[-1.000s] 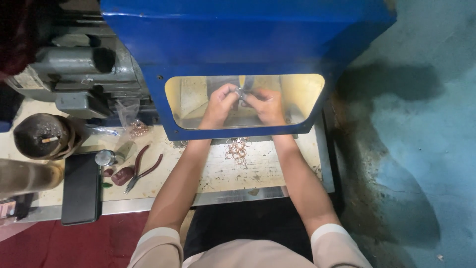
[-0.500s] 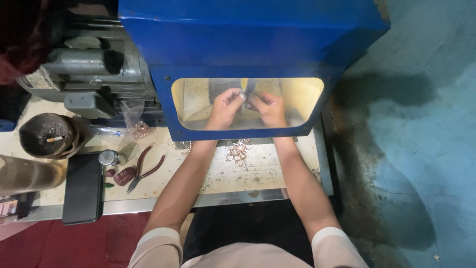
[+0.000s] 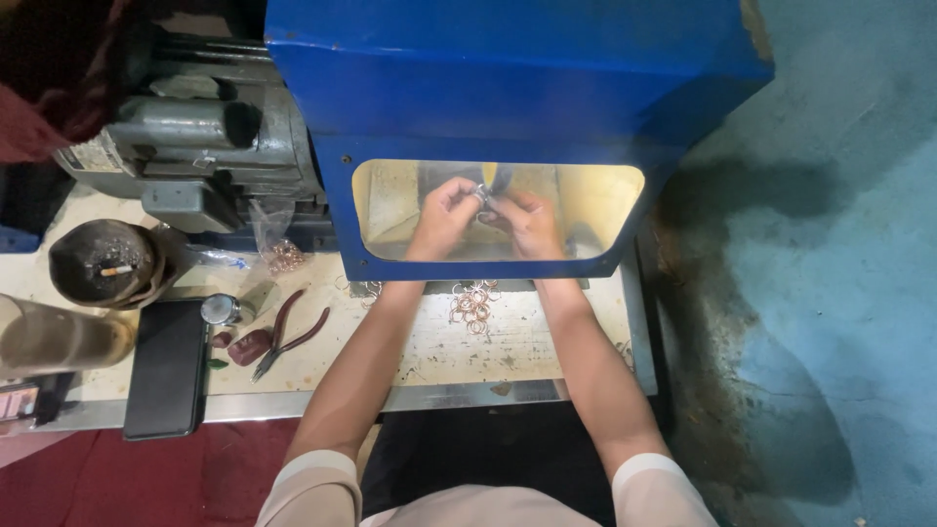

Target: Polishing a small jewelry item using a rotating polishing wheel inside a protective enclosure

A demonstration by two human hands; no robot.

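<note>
1. My left hand (image 3: pixel 444 217) is up inside the lit window of the blue machine housing (image 3: pixel 508 88), fingers pinched around a small metal ring (image 3: pixel 480 194).
2. My right hand (image 3: pixel 527 221) meets it from the other side, fingertips closed on the same ring, so both hands touch at the middle of the window.
3. Just below the opening, a loose pile of copper-coloured rings (image 3: pixel 473 304) lies on the worn workbench (image 3: pixel 547 342), between my forearms.
4. Off to my left, red-handled pliers (image 3: pixel 288 332) rest beside a black phone (image 3: pixel 168 368), near a grey motor (image 3: pixel 195 137).
</note>
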